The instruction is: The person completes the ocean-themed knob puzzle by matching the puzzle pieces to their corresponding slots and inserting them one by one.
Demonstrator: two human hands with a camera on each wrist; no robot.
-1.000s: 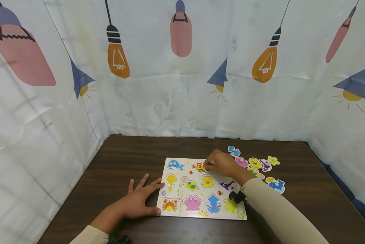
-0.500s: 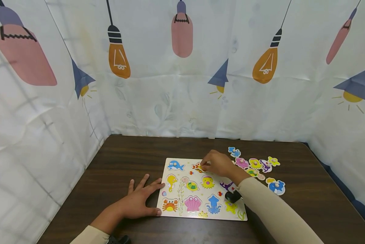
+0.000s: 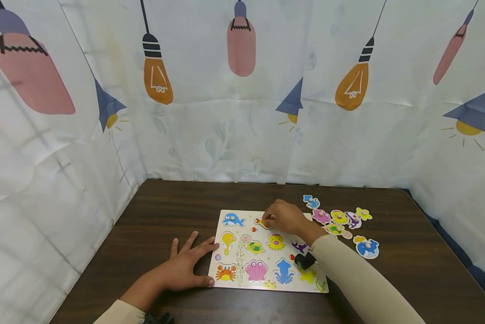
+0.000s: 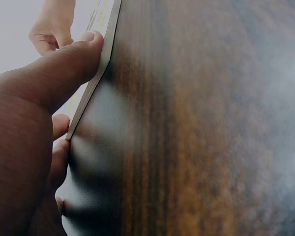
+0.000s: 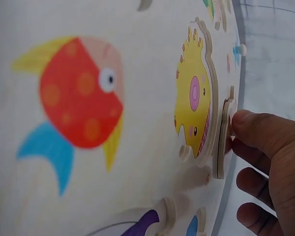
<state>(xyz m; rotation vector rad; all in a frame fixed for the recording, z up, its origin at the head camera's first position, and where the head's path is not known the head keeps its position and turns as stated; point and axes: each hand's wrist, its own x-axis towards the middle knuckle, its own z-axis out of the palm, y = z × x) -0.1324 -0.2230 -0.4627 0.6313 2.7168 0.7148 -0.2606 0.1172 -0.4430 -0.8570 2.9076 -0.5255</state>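
Note:
My right hand (image 3: 287,218) pinches a fish puzzle piece (image 5: 222,142) over the orange fish picture at the top middle of the white sea-animal puzzle board (image 3: 272,256). In the right wrist view the piece is edge-on, standing slightly above the board; its face is mostly hidden by my fingers. My left hand (image 3: 181,267) lies spread on the table at the board's left side, thumb (image 4: 88,42) and fingertips touching its edge. A blue whale piece (image 3: 233,219) with a knob sits in the board's top left corner.
Several knobbed pieces lie loosely grouped right of the board: a blue octopus-like one (image 3: 312,201), a pink shell (image 3: 321,216), a turtle (image 3: 336,229), a purple one (image 3: 353,219), a yellow star (image 3: 363,213), a blue one (image 3: 368,249). A printed curtain (image 3: 234,135) hangs behind the dark table (image 3: 177,202).
My right hand has shifted slightly left over the fish picture, covering more of it. The left hand and the loose pieces stay in place.

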